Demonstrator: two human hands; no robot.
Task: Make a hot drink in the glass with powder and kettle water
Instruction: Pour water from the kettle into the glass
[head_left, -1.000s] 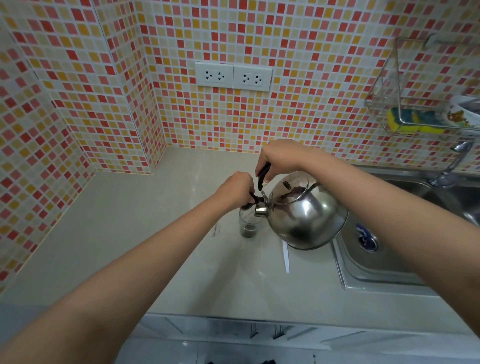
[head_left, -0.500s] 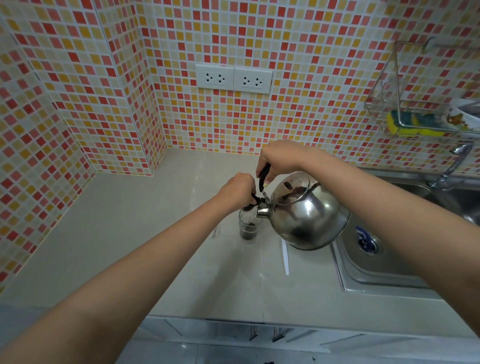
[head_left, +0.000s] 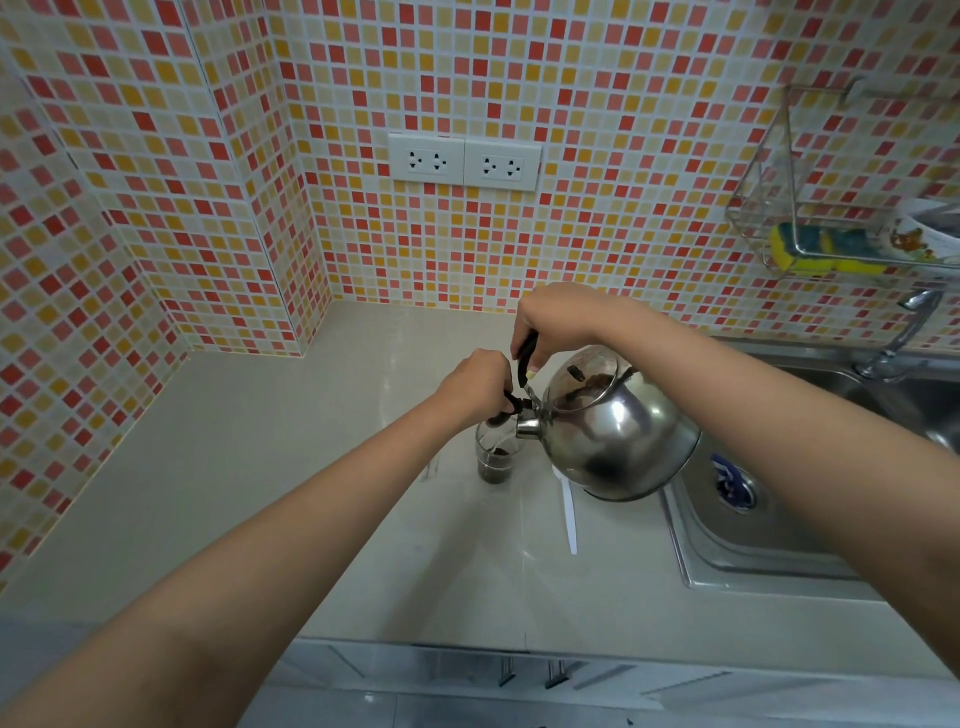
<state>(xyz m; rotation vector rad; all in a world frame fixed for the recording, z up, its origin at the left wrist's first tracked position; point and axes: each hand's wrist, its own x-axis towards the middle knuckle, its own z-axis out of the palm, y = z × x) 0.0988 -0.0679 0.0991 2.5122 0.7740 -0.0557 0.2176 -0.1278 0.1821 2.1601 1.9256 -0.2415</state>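
Steel kettle (head_left: 618, 431) hangs tilted at centre frame, spout over the glass (head_left: 493, 457) on the table (head_left: 260, 467); right hand (head_left: 558, 322) fingers clench its black handle, left hand (head_left: 478, 384) fingers pinch the spout cap; a steeper tilt could overshoot the narrow rim or scald the left hand.

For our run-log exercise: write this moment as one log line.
step: pouring | right hand: grips kettle handle, tilted | left hand: holds spout cap | glass: on counter, dark liquid low
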